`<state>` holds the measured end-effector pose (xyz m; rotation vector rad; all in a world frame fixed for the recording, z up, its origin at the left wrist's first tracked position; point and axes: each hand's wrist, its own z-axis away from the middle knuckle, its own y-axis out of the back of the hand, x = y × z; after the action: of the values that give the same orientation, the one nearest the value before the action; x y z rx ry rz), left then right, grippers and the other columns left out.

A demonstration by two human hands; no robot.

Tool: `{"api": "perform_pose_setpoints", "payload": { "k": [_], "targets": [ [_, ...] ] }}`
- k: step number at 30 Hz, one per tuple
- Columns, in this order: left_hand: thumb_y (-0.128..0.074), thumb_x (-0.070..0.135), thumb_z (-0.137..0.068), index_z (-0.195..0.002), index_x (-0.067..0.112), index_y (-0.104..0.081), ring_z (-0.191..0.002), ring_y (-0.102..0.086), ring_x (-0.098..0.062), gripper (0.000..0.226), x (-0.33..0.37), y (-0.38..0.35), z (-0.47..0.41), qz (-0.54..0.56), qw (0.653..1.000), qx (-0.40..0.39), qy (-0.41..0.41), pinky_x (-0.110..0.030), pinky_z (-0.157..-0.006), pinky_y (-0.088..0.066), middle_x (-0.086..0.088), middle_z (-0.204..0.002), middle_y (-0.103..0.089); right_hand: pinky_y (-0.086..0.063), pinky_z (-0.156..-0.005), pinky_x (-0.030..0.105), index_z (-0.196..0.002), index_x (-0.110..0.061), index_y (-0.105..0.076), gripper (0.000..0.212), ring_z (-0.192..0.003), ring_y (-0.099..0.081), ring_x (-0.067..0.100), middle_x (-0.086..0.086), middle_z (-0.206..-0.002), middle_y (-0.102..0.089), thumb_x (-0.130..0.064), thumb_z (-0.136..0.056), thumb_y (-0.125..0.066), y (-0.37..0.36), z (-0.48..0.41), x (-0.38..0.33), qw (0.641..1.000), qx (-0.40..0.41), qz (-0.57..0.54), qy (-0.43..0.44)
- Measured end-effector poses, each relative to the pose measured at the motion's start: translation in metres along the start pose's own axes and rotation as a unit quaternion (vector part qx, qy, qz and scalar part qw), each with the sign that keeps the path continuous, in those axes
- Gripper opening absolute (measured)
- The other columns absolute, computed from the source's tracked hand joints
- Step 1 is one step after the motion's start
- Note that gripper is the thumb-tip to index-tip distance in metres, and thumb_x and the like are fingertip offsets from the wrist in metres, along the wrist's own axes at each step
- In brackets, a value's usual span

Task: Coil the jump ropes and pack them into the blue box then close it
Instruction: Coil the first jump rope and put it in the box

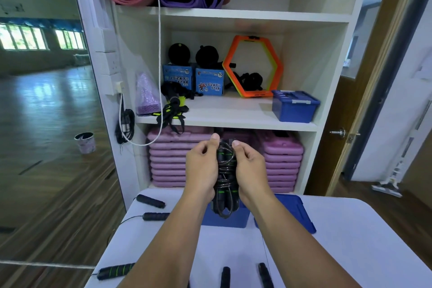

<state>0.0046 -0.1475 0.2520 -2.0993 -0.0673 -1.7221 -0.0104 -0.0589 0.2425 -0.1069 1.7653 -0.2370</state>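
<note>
Gripping a coiled bundle of black jump rope with green-banded handles (225, 177) from both sides: left hand (202, 166) curling tight round its left flank, right hand (250, 168) curling tight round its right, thumbs pressing near the top of the coil. Holding the bundle upright, in front of the tall white shelf unit (233, 121) and over the far end of the white table (350, 241). Hanging its lower loops across the open blue plastic box (236, 221) standing on that table; cannot tell whether touching the box or clear of it. Lying flat just right of the box, off it: the blue plastic lid (297, 213).

Lying uncoiled on the table, well apart from the bundle: a black foam handle (150, 201) near the far left edge; a second black foam handle (155, 216) just nearer, trailing a thin cable; a black handle with green stripes (117, 270) at the near left corner; two plain black handle ends (225, 276) poking up between the forearms at the bottom.

Sitting on the middle shelf: a closed blue lidded box (294, 106) at the right, an orange hexagonal ring (253, 65) leaning upright beside it. Filling the lowest shelf behind the hands: stacked purple foam pads (168, 161).
</note>
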Motion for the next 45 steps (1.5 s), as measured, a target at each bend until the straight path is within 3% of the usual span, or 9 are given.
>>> {"api": "perform_pose_setpoints", "payload": {
  "k": [6,11,15,21,25,31,37,39,45],
  "targets": [
    [-0.048,0.058,-0.098,-0.110,0.028,-0.071,-0.101,-0.072,-0.018,0.040,-0.006,0.029,-0.013,-0.062,0.993,-0.098,0.001,-0.042,-0.091,-0.057,0.002,-0.106,-0.077,-0.053,-0.098,0.051,-0.103,-0.010,-0.073,0.024,-0.103,-0.070,0.027,0.013,-0.104,-0.075,-0.027,-0.099,-0.056,-0.010,-0.012,0.007,0.999,0.021,-0.017,-0.031],
    [-0.065,0.051,-0.091,-0.130,0.038,-0.059,-0.110,-0.069,-0.010,0.042,-0.034,0.051,-0.021,-0.139,0.966,-0.213,0.042,-0.040,-0.100,-0.054,0.007,-0.120,-0.071,-0.052,-0.094,0.053,-0.103,0.005,-0.069,0.033,-0.089,-0.065,0.030,0.030,-0.110,-0.069,-0.024,-0.101,-0.053,-0.003,-0.026,0.022,0.991,0.043,-0.073,-0.104],
    [-0.068,0.030,-0.095,-0.126,0.029,-0.063,-0.103,-0.072,-0.016,0.031,-0.054,0.045,-0.035,-0.129,0.971,-0.197,0.049,-0.041,-0.094,-0.058,-0.003,-0.115,-0.072,-0.053,-0.097,0.046,-0.111,0.002,-0.067,0.032,-0.096,-0.068,0.030,0.023,-0.113,-0.071,-0.024,-0.102,-0.052,0.010,-0.042,0.042,0.988,0.044,-0.070,-0.131],
    [-0.081,0.059,-0.065,-0.102,0.021,-0.051,-0.101,-0.071,-0.029,0.062,-0.096,0.030,-0.071,-0.127,0.979,-0.098,0.130,-0.058,-0.095,-0.054,-0.011,-0.113,-0.072,-0.053,-0.096,0.044,-0.114,-0.005,-0.065,0.022,-0.096,-0.068,0.026,0.016,-0.114,-0.072,-0.020,-0.099,-0.057,0.040,-0.057,0.085,0.975,-0.059,-0.026,-0.211],
    [-0.075,0.068,-0.065,-0.088,0.020,-0.052,-0.087,-0.067,-0.027,0.059,-0.122,0.018,-0.091,-0.182,0.967,-0.086,0.154,-0.050,-0.083,-0.054,-0.003,-0.087,-0.069,-0.060,-0.075,0.033,-0.118,-0.007,-0.064,0.025,-0.094,-0.071,0.027,0.014,-0.112,-0.073,-0.015,-0.095,-0.063,0.057,-0.083,0.112,0.956,-0.084,-0.078,-0.271],
    [-0.053,0.023,-0.103,-0.096,0.017,-0.070,-0.080,-0.066,-0.020,0.019,-0.142,0.022,-0.124,-0.248,0.944,-0.097,0.194,-0.033,-0.077,-0.051,-0.001,-0.095,-0.074,-0.055,-0.092,0.040,-0.108,-0.008,-0.065,0.017,-0.101,-0.067,0.031,0.013,-0.106,-0.072,-0.012,-0.092,-0.067,0.070,-0.125,0.150,0.931,-0.069,-0.094,-0.347],
    [-0.056,0.006,-0.096,-0.072,0.015,-0.064,-0.079,-0.058,-0.022,0.027,-0.181,0.070,-0.164,-0.424,0.885,-0.040,0.187,-0.022,-0.058,-0.042,0.010,-0.070,-0.067,-0.055,-0.065,0.030,-0.098,-0.011,-0.064,0.009,-0.083,-0.070,0.022,0.007,-0.093,-0.072,-0.011,-0.091,-0.069,0.066,-0.147,0.193,0.917,-0.037,-0.027,-0.397],
    [-0.063,0.015,-0.095,-0.092,0.016,-0.068,-0.089,-0.062,-0.022,0.005,-0.198,0.080,-0.176,-0.469,0.857,-0.035,0.209,-0.025,-0.075,-0.042,0.006,-0.085,-0.070,-0.055,-0.063,0.028,-0.094,-0.011,-0.064,0.007,-0.079,-0.070,0.021,0.007,-0.091,-0.072,-0.011,-0.090,-0.070,0.061,-0.153,0.207,0.917,-0.021,-0.012,-0.399],
    [-0.065,0.033,-0.095,-0.150,0.021,-0.041,-0.107,-0.066,-0.030,0.060,-0.258,0.106,-0.202,-0.506,0.817,-0.095,0.261,-0.034,-0.080,-0.055,-0.011,-0.122,-0.069,-0.052,-0.061,0.026,-0.090,-0.013,-0.064,0.004,-0.078,-0.067,0.017,0.003,-0.088,-0.070,-0.012,-0.092,-0.067,0.044,-0.178,0.255,0.911,0.005,0.018,-0.411]
  ]
}}
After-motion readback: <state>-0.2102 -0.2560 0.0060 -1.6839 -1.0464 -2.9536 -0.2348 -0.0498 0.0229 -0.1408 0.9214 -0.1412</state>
